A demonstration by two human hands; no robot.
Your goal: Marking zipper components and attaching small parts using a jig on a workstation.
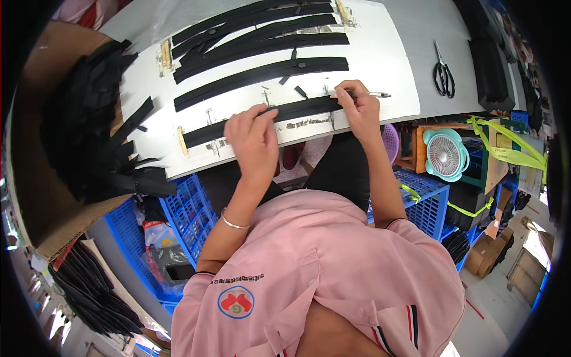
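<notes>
A black zipper strip lies along the near edge of a white board. My left hand rests on this strip near its middle, fingers stretched out and touching the fabric. At the strip's right end, my right hand is closed around a pen, which sticks out to the right. Whether those fingers also pinch the strip, I cannot tell. Beyond my hands, another zipper strip lies straight across the board, with several more black strips behind it, some slanted.
At the left, a cardboard box holds a heap of black strips that spills onto the board. Black-handled scissors lie on the grey table at the right, near a black stack. Below are blue crates and a turquoise fan.
</notes>
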